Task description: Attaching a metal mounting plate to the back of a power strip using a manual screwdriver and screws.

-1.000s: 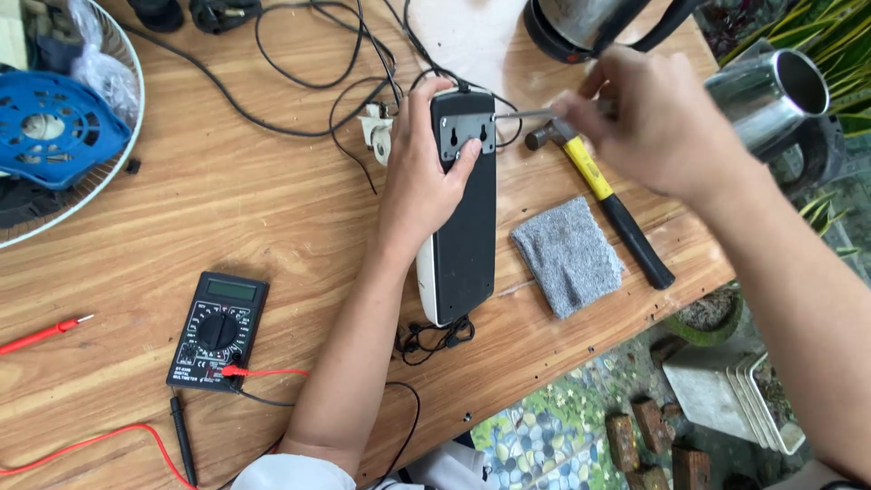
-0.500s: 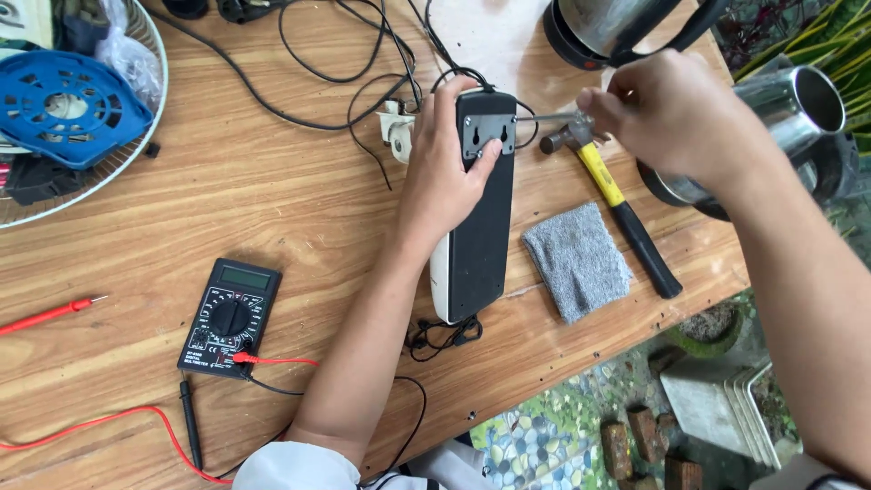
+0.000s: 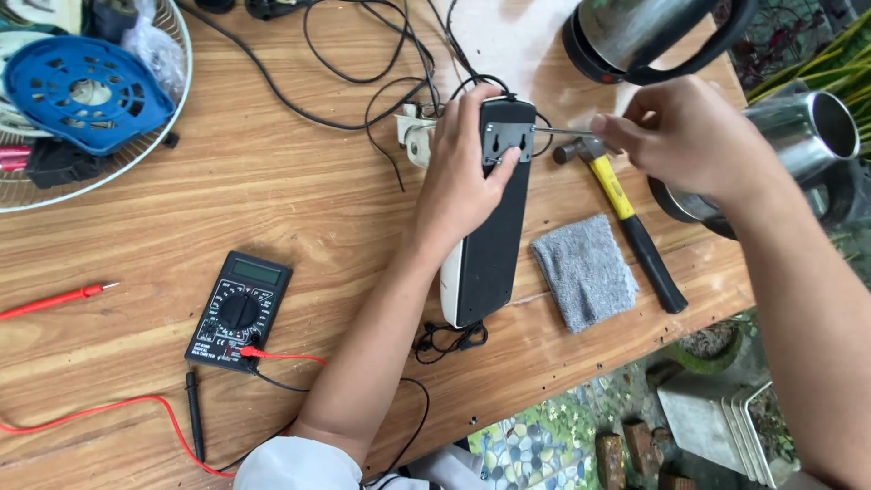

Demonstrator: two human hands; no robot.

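Left hand (image 3: 463, 177) fingers clamped on black device (image 3: 494, 227), long axis running away from person; right hand (image 3: 689, 136) fingers pinch screwdriver (image 3: 562, 132), tip pointing left at grey plate (image 3: 506, 141).

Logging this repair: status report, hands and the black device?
Left hand pins black device flat. Right hand holds screwdriver at its metal plate. Hammer lies alongside.
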